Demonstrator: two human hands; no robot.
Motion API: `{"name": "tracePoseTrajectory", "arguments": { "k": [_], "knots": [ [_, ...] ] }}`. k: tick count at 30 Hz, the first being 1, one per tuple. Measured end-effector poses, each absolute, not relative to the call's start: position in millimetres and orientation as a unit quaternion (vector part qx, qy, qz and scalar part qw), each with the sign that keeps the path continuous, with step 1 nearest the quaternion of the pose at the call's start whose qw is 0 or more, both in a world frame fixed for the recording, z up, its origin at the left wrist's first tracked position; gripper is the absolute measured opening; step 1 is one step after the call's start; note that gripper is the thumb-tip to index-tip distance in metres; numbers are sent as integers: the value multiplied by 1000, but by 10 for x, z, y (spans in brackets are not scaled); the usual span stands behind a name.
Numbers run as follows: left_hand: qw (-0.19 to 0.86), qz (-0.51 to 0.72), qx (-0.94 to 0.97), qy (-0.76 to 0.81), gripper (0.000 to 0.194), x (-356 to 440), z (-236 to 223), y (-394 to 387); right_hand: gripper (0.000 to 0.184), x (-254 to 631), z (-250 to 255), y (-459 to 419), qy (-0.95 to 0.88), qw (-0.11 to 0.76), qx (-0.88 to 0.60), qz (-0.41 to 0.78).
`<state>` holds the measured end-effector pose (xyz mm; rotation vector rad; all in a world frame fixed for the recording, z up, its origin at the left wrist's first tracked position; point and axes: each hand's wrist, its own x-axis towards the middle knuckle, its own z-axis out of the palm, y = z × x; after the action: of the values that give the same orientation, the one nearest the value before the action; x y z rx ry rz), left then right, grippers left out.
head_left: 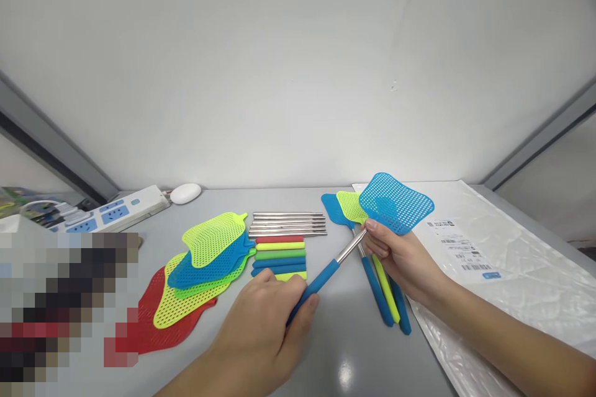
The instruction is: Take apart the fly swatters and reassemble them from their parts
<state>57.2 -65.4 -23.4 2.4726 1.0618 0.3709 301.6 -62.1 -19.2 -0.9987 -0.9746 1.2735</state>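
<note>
A blue fly swatter (343,252) with a metal rod slants between my two hands. My left hand (267,322) is closed around its blue grip. With thumb and fingers, my right hand (405,254) pinches it where the rod meets the perforated blue head (395,201). Behind and below my right hand lie several swatters with heads on, among them a yellow-green one (387,294) and a blue one (372,285). Left of them rest loose handle grips (280,246) in several colours, partly hidden by my left hand, and metal rods (287,223).
Loose swatter heads overlap at the left, with a yellow one (214,239) on top and a red one (172,329) underneath. Farther back are a power strip (149,205) and a white oval object (185,193). A white plastic mailer (516,285) covers the table's right side.
</note>
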Motion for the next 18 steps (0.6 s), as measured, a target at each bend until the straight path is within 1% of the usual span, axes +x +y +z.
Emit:
{"name": "tracePoseTrajectory", "arguments": {
  "k": [3,7,13,18],
  "knots": [
    [224,130,881,396,35,583,-255,-659,32,3020,-175,-611,-425,585,-437,535],
    [208,146,882,396,36,607,-243,-667,35,3062,-161,-588,-431,593,-431,526],
    [150,158,901,376,36,635,-194,-646,27,3138,-126,-556,-422,605,-441,512],
    [52,185,917,351,34,584,-185,-573,25,3301,-99,-457,-399,623,-451,499]
  ]
}}
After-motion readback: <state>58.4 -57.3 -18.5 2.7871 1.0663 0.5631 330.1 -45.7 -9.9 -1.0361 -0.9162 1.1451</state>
